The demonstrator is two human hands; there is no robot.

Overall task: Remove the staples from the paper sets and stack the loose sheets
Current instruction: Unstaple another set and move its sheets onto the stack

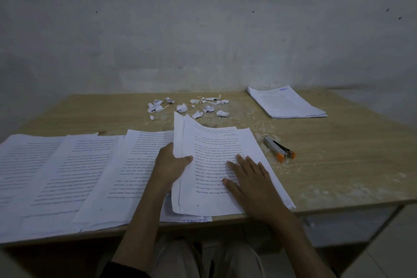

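the sheets (214, 153) are white with rows of dark print. torn scraps (182, 108) are white. the far stack (286, 104) is white with a small blue mark. the stapler (279, 148) is grey with orange ends. the surface (338, 142) is pale tan woodgrain, flecked whitish.

Head view, looking down, close desk (338, 153)

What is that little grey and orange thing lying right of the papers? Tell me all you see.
It looks like a small stapler: a grey metal top, a dark body and orange plastic at its near end. It lies slantwise on the wooden table, just right of the paper set, apart from it. Only the table touches it; pale dust lies around it.
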